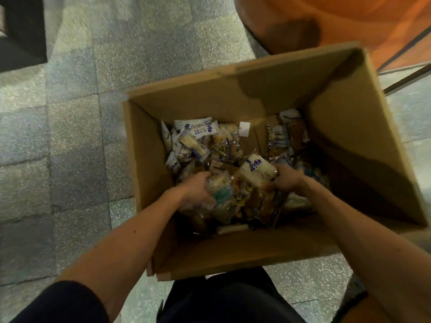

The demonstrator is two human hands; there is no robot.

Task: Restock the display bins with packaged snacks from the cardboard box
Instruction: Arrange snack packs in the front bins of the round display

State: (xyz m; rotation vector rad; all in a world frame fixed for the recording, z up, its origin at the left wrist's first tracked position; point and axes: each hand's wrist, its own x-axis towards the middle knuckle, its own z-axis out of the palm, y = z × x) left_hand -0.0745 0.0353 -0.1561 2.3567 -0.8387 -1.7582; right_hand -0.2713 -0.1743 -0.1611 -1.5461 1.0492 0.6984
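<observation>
An open cardboard box (233,94) stands on the floor below me, its bottom covered with several small packaged snacks (198,138) in white, blue and orange wrappers. Both my arms reach down into it. My left hand (198,190) is closed around a bunch of clear and white packets (220,185) near the box's middle. My right hand (285,178) grips a white packet with blue print (255,169) and more wrappers under it. The two hands hold the bundle between them. No display bin is in view.
The box sits on a speckled grey tiled floor (81,136). An orange curved fixture (326,22) rises just behind the box at the upper right. A dark object (21,33) stands at the upper left. My dark-clothed legs (224,299) are right before the box's near wall.
</observation>
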